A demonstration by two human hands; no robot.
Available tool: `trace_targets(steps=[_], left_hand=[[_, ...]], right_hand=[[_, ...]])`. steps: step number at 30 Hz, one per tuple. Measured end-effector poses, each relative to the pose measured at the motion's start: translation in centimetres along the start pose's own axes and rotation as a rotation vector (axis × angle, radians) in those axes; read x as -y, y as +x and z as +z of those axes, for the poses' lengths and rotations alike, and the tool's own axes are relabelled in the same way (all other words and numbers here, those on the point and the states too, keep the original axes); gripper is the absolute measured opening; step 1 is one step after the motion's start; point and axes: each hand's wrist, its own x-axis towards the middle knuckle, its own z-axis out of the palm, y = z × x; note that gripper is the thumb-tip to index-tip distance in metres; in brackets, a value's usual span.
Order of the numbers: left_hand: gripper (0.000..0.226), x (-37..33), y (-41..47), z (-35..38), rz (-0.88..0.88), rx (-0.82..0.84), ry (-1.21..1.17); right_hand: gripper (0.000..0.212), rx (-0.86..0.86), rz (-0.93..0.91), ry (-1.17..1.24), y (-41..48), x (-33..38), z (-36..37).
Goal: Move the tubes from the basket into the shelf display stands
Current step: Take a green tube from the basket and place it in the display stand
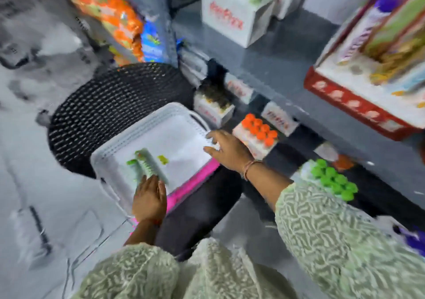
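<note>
A white plastic basket (128, 137) rests on a black woven stool. Inside it lie two pale green tubes with green caps (147, 166) and a small yellow-green item (163, 159). My left hand (149, 198) reaches into the basket's near edge and its fingers touch the tubes' lower ends; the blur hides whether it grips them. My right hand (227, 150) hovers open over the basket's right rim with nothing in it. On the lower shelf stand display stands holding orange-capped tubes (259, 129) and green-capped tubes (331, 179).
The black woven stool (108, 105) stands left of the grey shelf unit (276, 68). A white display box with green tubes (232, 20) sits on the upper shelf, a red boxed product (358, 105) at right. Snack packets (110, 15) hang at upper left. A pink strip (193, 183) lies under the basket.
</note>
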Motion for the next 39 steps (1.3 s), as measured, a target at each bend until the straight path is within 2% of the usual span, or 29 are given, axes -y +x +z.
trace_targets(steps=[4, 8, 13, 17, 20, 22, 26, 31, 35, 39], left_hand=[[0.051, 3.8, -1.5, 0.9, -0.051, 0.06, 0.059], [0.064, 5.1, -2.1, 2.5, -0.032, 0.046, 0.137], [0.066, 5.5, -1.7, 3.1, 0.01, 0.014, 0.188], [0.066, 5.5, -1.7, 3.1, 0.022, 0.029, 0.19], [0.067, 5.4, -1.7, 2.9, 0.023, 0.033, 0.179], [0.07, 5.2, -1.6, 2.6, 0.003, 0.038, 0.155], [0.076, 2.4, -0.8, 2.3, -0.016, 0.021, 0.033], [0.072, -6.9, 2.0, 2.8, 0.295, 0.024, -0.055], [0.049, -17.6, 1.7, 3.4, 0.575, -0.011, -0.141], [0.047, -28.2, -1.8, 3.9, 0.841, 0.011, -0.244]], right_hand=[[0.029, 0.212, -0.039, -0.036, 4.8, 1.6, 6.5], [0.028, 0.352, 0.069, 0.009, 8.0, 2.9, 12.3], [0.059, 0.472, 0.251, -0.069, 7.5, 3.8, 18.9], [0.065, 0.281, 0.271, -0.073, 6.2, 3.9, 20.3], [0.04, 0.004, 0.297, 0.17, 6.2, 3.9, 17.6], [0.025, -0.151, 0.257, 0.229, 6.1, 3.7, 14.8], [0.025, -0.303, 0.166, 0.237, 4.4, 2.9, 7.3], [0.023, -0.61, 0.121, 0.176, -1.3, 1.5, -3.7], [0.022, -0.857, 0.215, 0.091, -8.7, 0.3, -12.8], [0.014, -1.014, 0.303, 0.04, -16.8, -0.8, -20.6]])
